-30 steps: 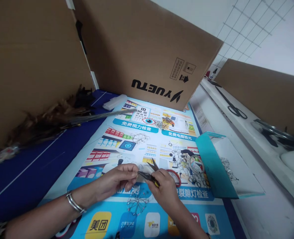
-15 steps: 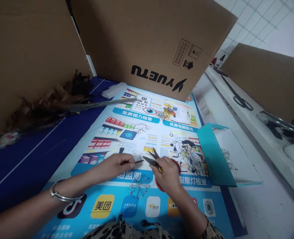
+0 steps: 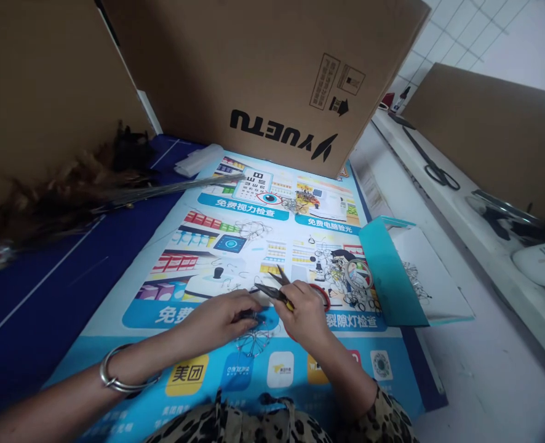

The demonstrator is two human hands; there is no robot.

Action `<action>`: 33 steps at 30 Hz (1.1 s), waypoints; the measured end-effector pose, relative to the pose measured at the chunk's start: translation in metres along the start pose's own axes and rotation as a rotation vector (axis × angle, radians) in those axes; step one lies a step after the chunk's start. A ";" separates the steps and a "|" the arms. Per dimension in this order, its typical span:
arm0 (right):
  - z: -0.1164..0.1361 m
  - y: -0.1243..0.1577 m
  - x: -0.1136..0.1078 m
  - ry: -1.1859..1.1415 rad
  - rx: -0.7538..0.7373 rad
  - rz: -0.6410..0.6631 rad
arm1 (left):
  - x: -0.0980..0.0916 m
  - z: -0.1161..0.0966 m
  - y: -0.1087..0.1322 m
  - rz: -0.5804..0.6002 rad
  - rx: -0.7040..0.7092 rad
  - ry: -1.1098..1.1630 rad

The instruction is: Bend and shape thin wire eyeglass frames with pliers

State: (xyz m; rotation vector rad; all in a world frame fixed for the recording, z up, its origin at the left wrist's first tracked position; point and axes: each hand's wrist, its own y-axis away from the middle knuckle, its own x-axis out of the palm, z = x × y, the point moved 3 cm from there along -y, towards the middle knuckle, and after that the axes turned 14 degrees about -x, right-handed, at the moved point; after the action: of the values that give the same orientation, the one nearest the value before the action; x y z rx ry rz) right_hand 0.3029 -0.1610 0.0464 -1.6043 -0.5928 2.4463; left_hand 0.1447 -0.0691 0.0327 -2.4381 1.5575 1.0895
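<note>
My left hand (image 3: 235, 315) is curled, with thumb and fingertips close together above the sheet; what lies between them is hard to see. A thin dark strip (image 3: 254, 290) shows just beyond those fingers, at the tip of the pliers. My right hand (image 3: 306, 309) is wrapped around long-nosed pliers (image 3: 270, 291), whose jaws point left toward my left fingers. Under that hand are red-handled scissors (image 3: 279, 275), blades slightly apart; I cannot tell whether it also grips them. Below my left fingers lies a round bundle of thin wires (image 3: 254, 342).
A heap of wire rings and loops (image 3: 353, 280) lies right of my hands, beside a turquoise box (image 3: 385, 274) holding wire pieces. More wire bundles (image 3: 254, 229) lie farther back. Brown feathers (image 3: 64, 194) with long thin stems are on the left. A large cardboard box (image 3: 272, 67) stands behind.
My left hand has moved toward me and right, its fingers now more curled over the wire bundle. The dark strip shows less. The whole view has shifted slightly.
</note>
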 end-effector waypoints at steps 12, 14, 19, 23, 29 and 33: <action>-0.001 0.000 -0.002 -0.032 0.021 -0.008 | -0.006 0.021 -0.001 0.189 -0.219 0.560; -0.001 0.000 -0.002 -0.044 0.043 0.002 | -0.010 0.024 0.000 0.200 -0.244 0.665; -0.004 0.001 -0.001 -0.064 0.058 0.002 | -0.015 0.028 -0.001 0.200 -0.236 0.819; -0.005 0.001 -0.003 -0.076 0.063 0.004 | -0.018 0.028 -0.002 0.205 -0.255 0.863; -0.002 0.000 -0.006 -0.086 0.065 -0.018 | -0.024 0.022 0.004 0.153 -0.297 0.833; -0.001 0.000 -0.006 -0.082 0.060 -0.030 | -0.023 0.022 0.007 0.144 -0.294 0.824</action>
State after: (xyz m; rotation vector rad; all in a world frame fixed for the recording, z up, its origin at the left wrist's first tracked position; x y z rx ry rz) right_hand 0.3065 -0.1629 0.0512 -1.4690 -0.5456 2.4933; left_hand 0.1220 -0.0458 0.0315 -3.2726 1.8712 0.3083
